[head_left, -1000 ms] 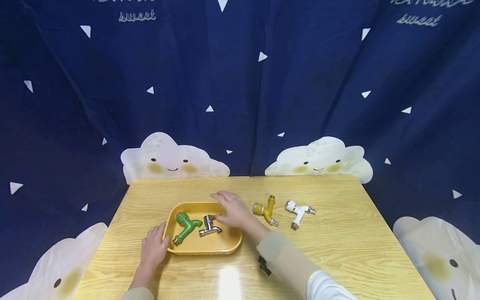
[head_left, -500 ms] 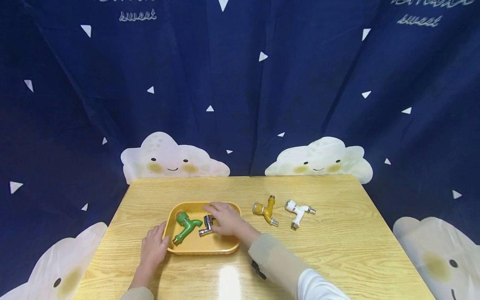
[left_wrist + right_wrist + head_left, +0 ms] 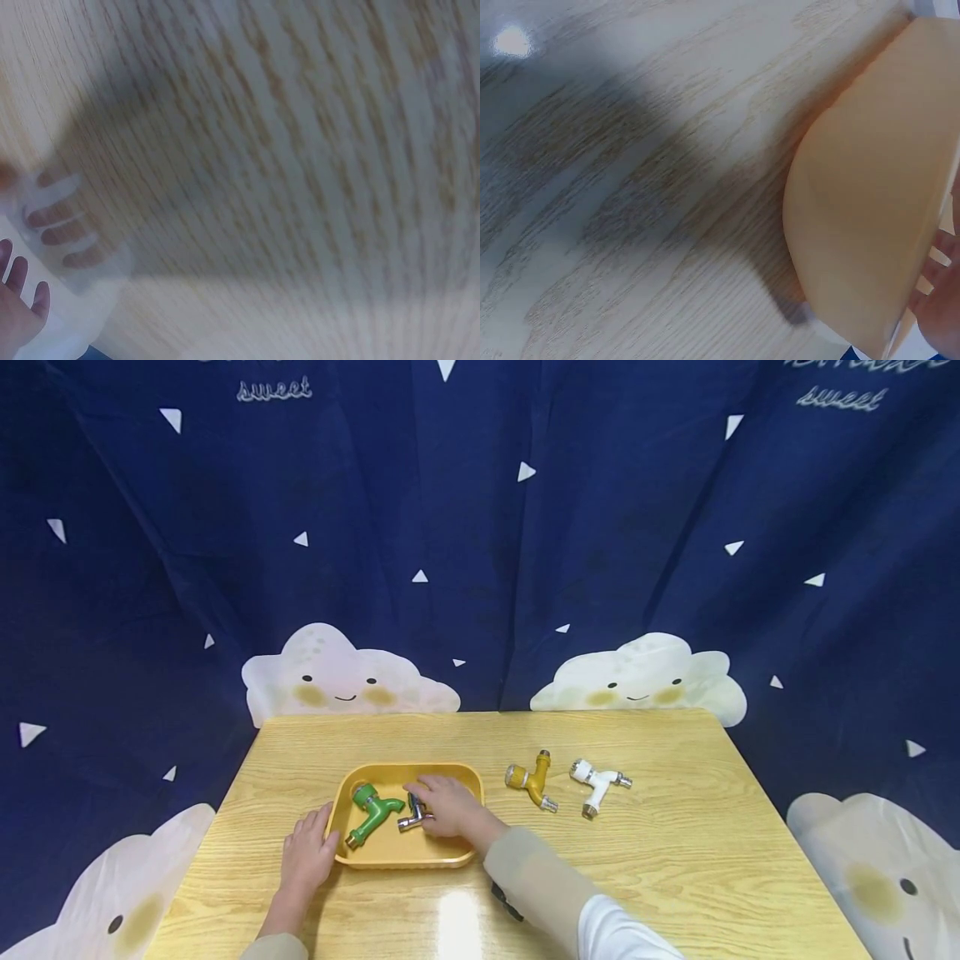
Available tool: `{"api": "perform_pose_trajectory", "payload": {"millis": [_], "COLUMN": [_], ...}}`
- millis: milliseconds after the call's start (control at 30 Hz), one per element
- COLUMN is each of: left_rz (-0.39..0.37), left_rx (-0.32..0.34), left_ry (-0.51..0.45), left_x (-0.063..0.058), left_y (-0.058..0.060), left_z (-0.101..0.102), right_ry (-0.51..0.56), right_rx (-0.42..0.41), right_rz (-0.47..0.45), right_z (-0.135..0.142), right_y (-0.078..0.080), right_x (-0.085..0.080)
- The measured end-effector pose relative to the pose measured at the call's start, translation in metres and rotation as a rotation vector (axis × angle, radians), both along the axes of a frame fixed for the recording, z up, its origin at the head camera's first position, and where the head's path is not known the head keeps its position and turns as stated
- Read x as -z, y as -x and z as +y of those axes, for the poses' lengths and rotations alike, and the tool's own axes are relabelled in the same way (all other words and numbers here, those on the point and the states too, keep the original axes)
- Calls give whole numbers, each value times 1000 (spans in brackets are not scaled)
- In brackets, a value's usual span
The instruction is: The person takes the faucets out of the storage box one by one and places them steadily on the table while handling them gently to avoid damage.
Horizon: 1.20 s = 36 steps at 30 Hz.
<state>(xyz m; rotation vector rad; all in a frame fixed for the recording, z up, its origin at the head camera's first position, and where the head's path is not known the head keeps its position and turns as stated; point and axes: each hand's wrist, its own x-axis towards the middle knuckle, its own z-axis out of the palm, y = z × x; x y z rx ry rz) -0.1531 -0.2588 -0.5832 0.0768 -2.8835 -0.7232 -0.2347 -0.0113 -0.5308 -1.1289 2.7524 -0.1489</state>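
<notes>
- Resting at the left end of a mustard-yellow, round-cornered, plastic-looking tray (image 3: 405, 864), the left hand (image 3: 307, 847) has its fingers extended and relaxed, gripping nothing. Contact with the rim appears likely; judged to be steadying the tray.
- Tray: flat on the wood-grain table (image 3: 675, 860), two taps inside.
- Glossy green tap (image 3: 378, 812) with matching knob and brass-coloured threaded end: lying in the tray's left part, knob toward the far side, spout pointing right. Neither hand touches it.
- Shiny silver, chrome-finish tap (image 3: 411, 822): inside the tray, just right of the green one, partly covered. Judged to be the item under work.
- Right hand (image 3: 450, 806): over the tray's right part, fingers and thumb at the chrome tap. Whether they have closed round it cannot be told; the right wrist view shows fingers behind the tray wall, no tap.
- Step in hand, as judged: taking hold of the chrome tap or letting it go. Next move calls for a firm pinch before any lift, clear of the rim, or a clean release.
- Yellow tap (image 3: 536, 782) with silver-coloured nozzle: on the table, right of the tray.
- White tap (image 3: 599, 786) with silver-coloured fittings: farthest right, near the yellow one, untouched.
</notes>
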Motion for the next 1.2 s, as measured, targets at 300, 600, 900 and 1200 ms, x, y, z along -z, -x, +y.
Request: {"api": "perform_pose_trajectory", "payload": {"millis": [300,600,900,1200], "left_rz": [0,-2,14,28], "left_rx": [4,4,2,3], "left_ry": [2,3,3,5], "left_x": [0,-1,0,1], "left_y": [-1,0,-1,-1], "left_z": [0,0,0,0], "right_ry": [-37,-74,-100,-90], "right_rx": [25,55,62,69], "right_rz": [-28,-51,-81,-99], "right_z": [-2,-4,-6,-8], "right_y": [-1,0,0,-3], "right_x": [6,10,16,16]}}
